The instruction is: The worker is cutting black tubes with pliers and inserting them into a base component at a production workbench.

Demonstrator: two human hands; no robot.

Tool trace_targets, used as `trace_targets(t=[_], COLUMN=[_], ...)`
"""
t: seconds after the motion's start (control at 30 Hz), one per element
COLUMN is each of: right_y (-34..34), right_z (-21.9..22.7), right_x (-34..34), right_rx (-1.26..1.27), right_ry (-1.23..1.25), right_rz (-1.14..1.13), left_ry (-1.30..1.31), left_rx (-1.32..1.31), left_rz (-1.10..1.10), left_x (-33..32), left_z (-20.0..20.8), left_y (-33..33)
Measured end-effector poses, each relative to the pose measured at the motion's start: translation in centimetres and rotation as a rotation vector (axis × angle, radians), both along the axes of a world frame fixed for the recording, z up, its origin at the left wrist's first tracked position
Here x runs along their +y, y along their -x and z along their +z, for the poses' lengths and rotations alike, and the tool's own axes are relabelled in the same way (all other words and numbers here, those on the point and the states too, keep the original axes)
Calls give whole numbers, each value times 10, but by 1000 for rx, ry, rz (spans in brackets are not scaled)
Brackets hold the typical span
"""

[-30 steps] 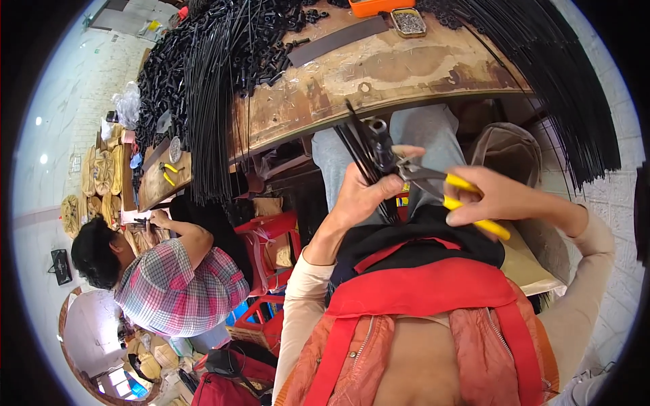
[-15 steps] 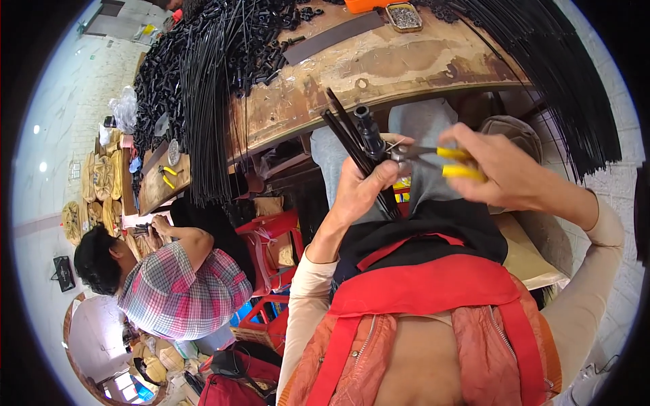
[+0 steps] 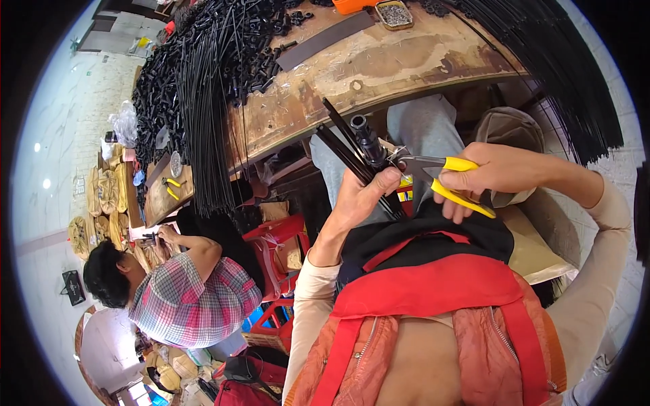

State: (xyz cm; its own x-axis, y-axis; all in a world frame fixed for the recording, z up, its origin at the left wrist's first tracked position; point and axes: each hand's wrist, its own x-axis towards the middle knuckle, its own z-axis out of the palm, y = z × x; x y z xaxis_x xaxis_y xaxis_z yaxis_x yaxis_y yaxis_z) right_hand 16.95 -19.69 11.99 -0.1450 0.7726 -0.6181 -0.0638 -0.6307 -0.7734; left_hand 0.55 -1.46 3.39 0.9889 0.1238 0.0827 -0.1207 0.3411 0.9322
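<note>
My left hand (image 3: 362, 196) is wrapped round a bundle of thin black rods (image 3: 340, 147) together with a thicker black tubular fitting (image 3: 367, 141), above my lap. Yellow-handled pliers (image 3: 467, 196) are in my right hand (image 3: 494, 172), their handles spread apart. The metal jaws of the pliers meet the side of the fitting, by a small shiny metal piece (image 3: 399, 157) too small to make out. The thumb of my left hand presses on the rods just below the jaws.
A worn wooden table (image 3: 399, 64) stands ahead, with heaped black fittings (image 3: 159, 88), long black rods (image 3: 203, 128), a grey strip (image 3: 325, 40) and a tray of small metal parts (image 3: 394, 13). More rods (image 3: 569, 81) overhang its right end. A co-worker (image 3: 189, 291) sits at left near red stools (image 3: 274, 250).
The handles of the pliers have spread apart, and my right hand has shifted slightly. My left hand still holds the rods and fitting. The whole view has shifted a little.
</note>
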Motion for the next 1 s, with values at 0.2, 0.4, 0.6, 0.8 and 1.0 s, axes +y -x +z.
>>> trace_targets(t=[0.2, 0.4, 0.6, 0.8, 1.0], right_y=[10, 7, 1, 22, 22], right_z=[-9, 14, 16, -15, -17], right_x=[-1, 5, 17, 15, 14], right_rx=[32, -169, -1009, -328, -69], right_ry=[-61, 119, -231, -243, -193], right_rz=[-55, -43, 302, -70, -135], left_ry=[61, 20, -86, 43, 93], left_rx=[-5, 16, 57, -11, -34], left_rz=[-15, 27, 179, 201, 104], left_x=[1, -2, -3, 4, 8], left_z=[-3, 1, 1, -2, -12], left_y=[-1, -2, -1, 1, 4])
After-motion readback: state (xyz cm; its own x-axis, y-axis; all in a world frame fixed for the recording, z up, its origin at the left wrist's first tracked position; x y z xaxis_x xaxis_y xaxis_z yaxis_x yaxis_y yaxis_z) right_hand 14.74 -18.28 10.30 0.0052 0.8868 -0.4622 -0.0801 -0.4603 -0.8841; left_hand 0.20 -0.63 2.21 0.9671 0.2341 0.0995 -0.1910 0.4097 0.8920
